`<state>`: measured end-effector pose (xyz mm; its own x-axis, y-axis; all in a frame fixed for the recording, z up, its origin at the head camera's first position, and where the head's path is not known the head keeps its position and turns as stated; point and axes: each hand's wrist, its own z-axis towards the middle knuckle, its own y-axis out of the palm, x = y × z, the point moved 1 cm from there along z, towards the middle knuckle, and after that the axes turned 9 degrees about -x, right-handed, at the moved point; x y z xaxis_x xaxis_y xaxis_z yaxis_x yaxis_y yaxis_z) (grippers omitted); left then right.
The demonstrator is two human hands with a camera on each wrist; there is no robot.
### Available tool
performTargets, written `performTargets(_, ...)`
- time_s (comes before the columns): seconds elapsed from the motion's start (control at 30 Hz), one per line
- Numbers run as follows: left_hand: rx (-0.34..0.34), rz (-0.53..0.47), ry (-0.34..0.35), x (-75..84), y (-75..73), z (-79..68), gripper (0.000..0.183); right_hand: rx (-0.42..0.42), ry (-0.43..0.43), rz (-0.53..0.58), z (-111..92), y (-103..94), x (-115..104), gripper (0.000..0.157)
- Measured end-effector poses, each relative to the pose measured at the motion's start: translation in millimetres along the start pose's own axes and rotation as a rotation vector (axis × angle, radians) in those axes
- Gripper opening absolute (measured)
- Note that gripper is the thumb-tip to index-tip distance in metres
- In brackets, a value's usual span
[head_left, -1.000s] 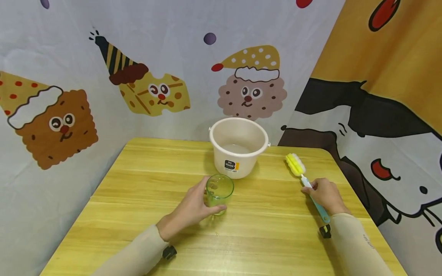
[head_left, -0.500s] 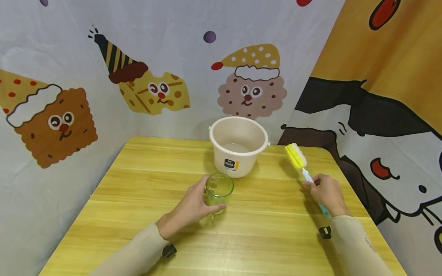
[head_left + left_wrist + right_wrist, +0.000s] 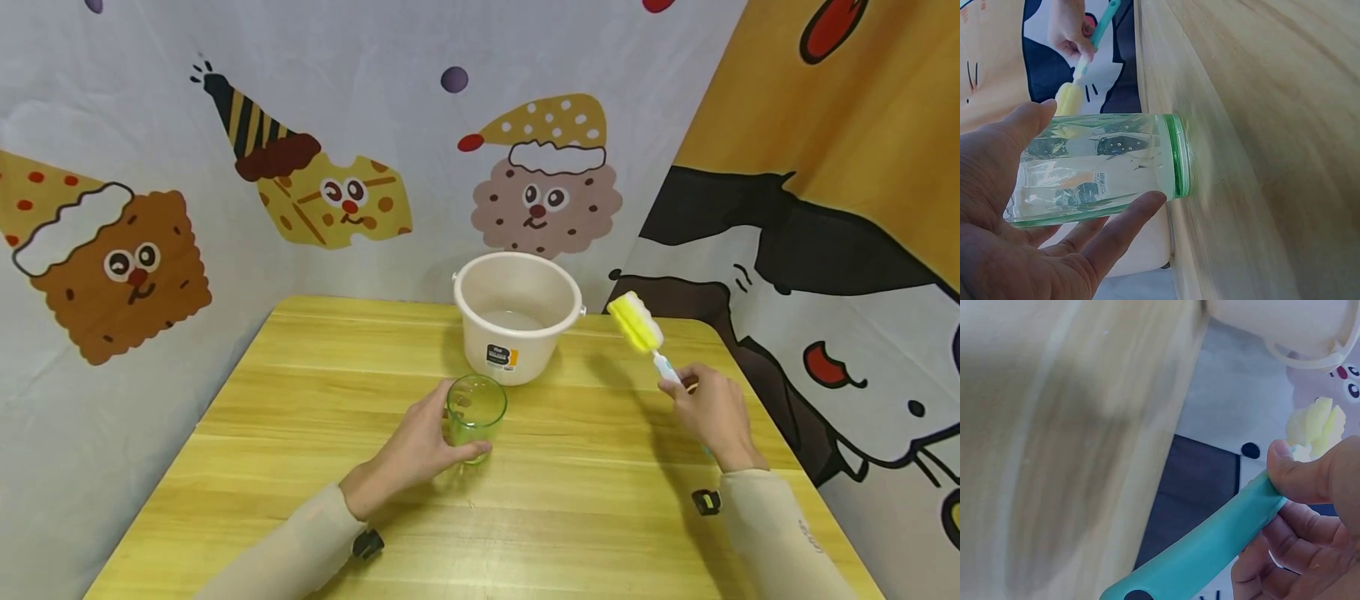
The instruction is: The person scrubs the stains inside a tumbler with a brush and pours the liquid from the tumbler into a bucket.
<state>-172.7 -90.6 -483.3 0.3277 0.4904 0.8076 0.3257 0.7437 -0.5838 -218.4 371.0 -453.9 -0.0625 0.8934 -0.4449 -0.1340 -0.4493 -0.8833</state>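
My left hand (image 3: 427, 446) grips a clear green drinking glass (image 3: 477, 408) that stands upright on the table, thumb on the near side and fingers round the far side. In the left wrist view the base of the glass (image 3: 1104, 169) meets the wooden surface. On the right, my right hand (image 3: 712, 412) pinches the handle of a sponge bottle brush (image 3: 636, 323) above the table. Its yellow and white sponge head points up and away, towards the bucket side. The teal handle (image 3: 1204, 544) runs back beneath the palm in the right wrist view.
A cream bucket (image 3: 517, 350) with a label on its front stands just behind the glass, near the table's back edge. Its pale handle (image 3: 1307, 362) hangs at the side. The wooden table (image 3: 300, 400) backs onto a cartoon-printed cloth (image 3: 360, 100).
My right hand has lifted the brush off the table, and its sponge head has risen and swung slightly left. The left hand and the glass have stayed in place.
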Motion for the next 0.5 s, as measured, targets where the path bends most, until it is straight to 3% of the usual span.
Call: performTargets(0.5,0.029,-0.003,-0.019,0.3,1.2,-0.9,0.103,0.092,-0.053,-0.015,-3,-13.3,-30,0.029)
